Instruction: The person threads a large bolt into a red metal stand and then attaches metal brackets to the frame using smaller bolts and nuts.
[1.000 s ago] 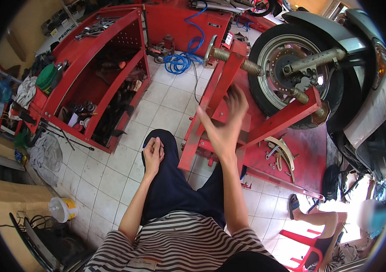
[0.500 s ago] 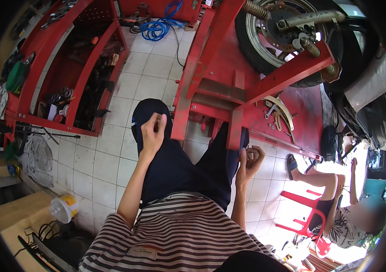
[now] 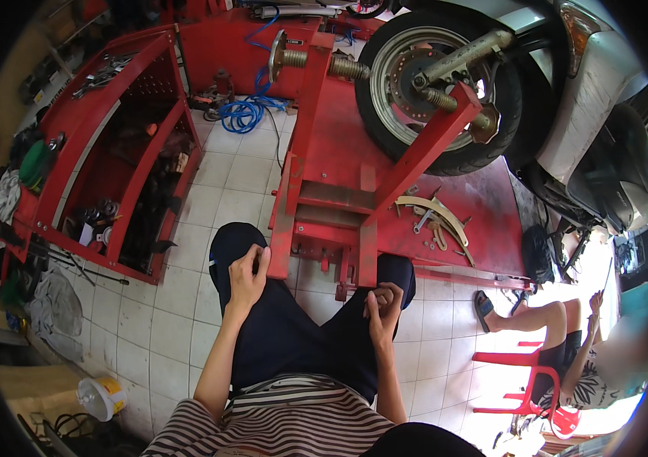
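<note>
Over dark trousers [image 3: 282, 331] | left hand [image 3: 247, 282], right hand [image 3: 383, 312] half-curled, pinching nothing visible | wheel [image 3: 406, 90] mounted | curved strip [image 3: 449, 216] lies loose

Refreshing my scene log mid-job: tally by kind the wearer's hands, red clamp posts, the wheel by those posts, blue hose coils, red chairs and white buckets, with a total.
Left hand and right hand: 2
Left clamp post and right clamp post: 2
Wheel by the posts: 1
Blue hose coil: 1
Red chair: 1
White bucket: 1
Total: 8
</note>
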Demonstrator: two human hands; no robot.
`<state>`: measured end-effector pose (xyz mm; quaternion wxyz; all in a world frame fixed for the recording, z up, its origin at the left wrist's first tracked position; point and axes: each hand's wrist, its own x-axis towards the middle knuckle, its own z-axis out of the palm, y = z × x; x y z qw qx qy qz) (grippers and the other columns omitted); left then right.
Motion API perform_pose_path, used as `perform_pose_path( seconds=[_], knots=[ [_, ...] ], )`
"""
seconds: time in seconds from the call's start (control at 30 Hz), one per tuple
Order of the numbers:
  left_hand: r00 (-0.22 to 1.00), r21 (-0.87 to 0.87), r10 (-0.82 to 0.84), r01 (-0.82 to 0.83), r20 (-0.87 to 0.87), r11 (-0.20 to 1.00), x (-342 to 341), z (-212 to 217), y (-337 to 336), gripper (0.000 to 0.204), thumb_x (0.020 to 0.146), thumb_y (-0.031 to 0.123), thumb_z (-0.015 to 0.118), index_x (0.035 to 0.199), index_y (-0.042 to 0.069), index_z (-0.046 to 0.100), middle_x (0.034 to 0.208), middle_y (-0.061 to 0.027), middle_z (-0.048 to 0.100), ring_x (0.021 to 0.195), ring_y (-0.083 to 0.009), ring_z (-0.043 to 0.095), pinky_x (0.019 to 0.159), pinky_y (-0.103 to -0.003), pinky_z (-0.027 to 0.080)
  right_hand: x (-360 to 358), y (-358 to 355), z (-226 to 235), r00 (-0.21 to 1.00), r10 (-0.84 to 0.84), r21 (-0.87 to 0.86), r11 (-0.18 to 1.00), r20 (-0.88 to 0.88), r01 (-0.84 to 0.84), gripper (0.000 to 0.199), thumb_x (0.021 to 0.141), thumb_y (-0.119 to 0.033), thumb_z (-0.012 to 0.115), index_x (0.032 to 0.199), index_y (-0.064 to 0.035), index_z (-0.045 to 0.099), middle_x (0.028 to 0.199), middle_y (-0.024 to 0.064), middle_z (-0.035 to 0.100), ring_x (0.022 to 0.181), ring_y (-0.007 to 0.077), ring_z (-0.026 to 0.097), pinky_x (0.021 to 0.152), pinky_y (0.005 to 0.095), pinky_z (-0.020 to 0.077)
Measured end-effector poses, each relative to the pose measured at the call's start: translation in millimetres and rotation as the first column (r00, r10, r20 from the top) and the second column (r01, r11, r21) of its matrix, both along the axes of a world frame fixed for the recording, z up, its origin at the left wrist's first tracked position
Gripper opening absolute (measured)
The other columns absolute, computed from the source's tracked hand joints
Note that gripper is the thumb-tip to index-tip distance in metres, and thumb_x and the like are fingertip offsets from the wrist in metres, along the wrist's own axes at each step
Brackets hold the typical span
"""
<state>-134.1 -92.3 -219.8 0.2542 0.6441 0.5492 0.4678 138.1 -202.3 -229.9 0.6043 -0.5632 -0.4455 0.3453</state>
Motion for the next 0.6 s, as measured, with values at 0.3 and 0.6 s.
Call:
perform_pose_path(
  seconds=[0.3,0.6],
  knots=[
    [0.994,0.04,0.083,-0.081,-0.068,0.996,-5,8,-15,0.02,0.097,0.022,0.059,0.097,0.004,0.053,0.056,-0.0047,0.046,0.046,-0.0145,0.045,0.047,-0.03,0.036,9,-18,-3,0.985,-0.057,0.048,0.998,0.165,0.049,0.029,0.095,-0.003,0.059,0.118,-0.0015,0.041,0.074,0.0028,0.053,0.053,0.0052,0.046,0.048,0.0193,0.0362],
    [0.99,0.093,0.101,-0.092,-0.097,0.991,-1,21,-39,0.016,0.097,0.019,0.059,0.094,0.004,0.055,0.057,-0.0052,0.051,0.046,-0.0168,0.049,0.048,-0.031,0.039,12,-39,11,0.937,-0.113,0.029,0.994,0.331,0.109,0.031,0.087,-0.003,0.071,0.111,-0.0015,0.05,0.072,0.0022,0.059,0.06,0.0029,0.051,0.053,0.0195,0.0396]
  ],
)
